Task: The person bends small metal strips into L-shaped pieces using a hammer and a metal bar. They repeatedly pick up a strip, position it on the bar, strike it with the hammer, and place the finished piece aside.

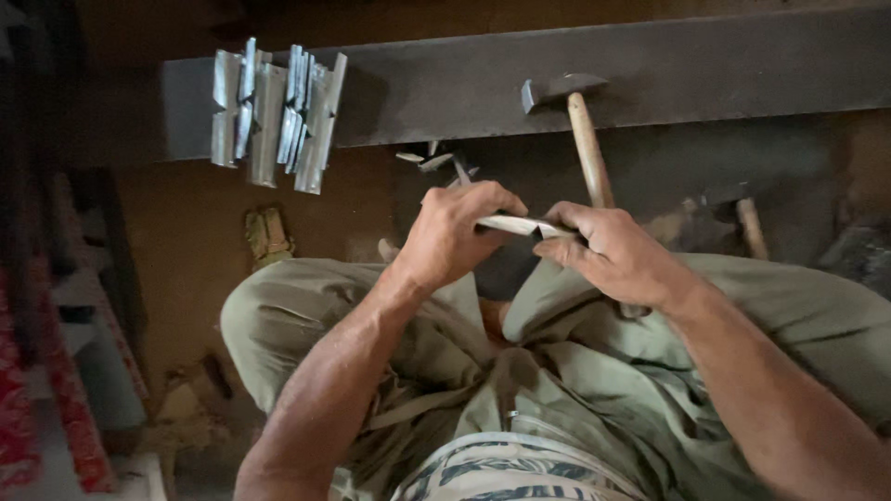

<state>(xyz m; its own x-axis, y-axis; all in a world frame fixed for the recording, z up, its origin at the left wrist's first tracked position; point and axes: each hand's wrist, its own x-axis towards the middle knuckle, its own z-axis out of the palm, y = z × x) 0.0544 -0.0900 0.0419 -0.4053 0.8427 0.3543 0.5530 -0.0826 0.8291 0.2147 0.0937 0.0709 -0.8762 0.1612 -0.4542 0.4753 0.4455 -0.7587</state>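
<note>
Both hands (529, 241) grip metal strip (513, 224) between them.

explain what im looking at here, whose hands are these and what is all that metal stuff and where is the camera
The one picture comes from a camera worn on a person's head, looking down, so you see their own arms, lap and knees in olive trousers. There is no machine here, only two bare hands.

The left hand and the right hand grip the two ends of a thin, pale metal strip held above the knees.

In front of the person runs a long dark steel beam. On its left end lies a bundle of shiny folded metal strips, similar to the one being held. A hammer with a wooden handle leans with its head on the beam. A few small metal offcuts lie just below the beam, on the brown ground.

The left edge is too blurred to tell what is there.
</note>
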